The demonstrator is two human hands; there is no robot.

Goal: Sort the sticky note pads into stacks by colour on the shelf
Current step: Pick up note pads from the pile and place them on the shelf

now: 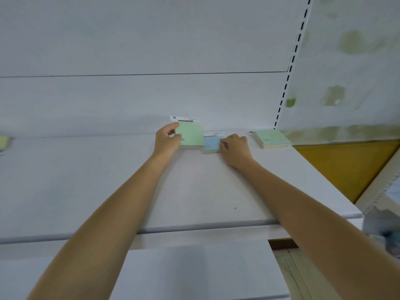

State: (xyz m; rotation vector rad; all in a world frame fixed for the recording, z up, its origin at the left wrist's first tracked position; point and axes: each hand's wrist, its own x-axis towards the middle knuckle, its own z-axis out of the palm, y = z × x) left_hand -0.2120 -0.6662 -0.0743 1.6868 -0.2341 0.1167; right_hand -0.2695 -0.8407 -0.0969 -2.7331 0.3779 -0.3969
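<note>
Green pad (190,133) tilted in left grip (166,138), right hand (234,148) flat on blue pad (211,146)

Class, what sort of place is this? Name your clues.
Probably a shop aisle: a white metal shelf, a slotted upright for adjustable shelving, and packaged sticky note pads with printed header cards.

**Bare arms, no sleeves in sight**

Two long, slim forearms came into view, uncovered from elbow to wrist. The bare left hand (166,137) and bare right hand (234,148) wore nothing: plain fingers, short nails, smooth wrists.
</note>
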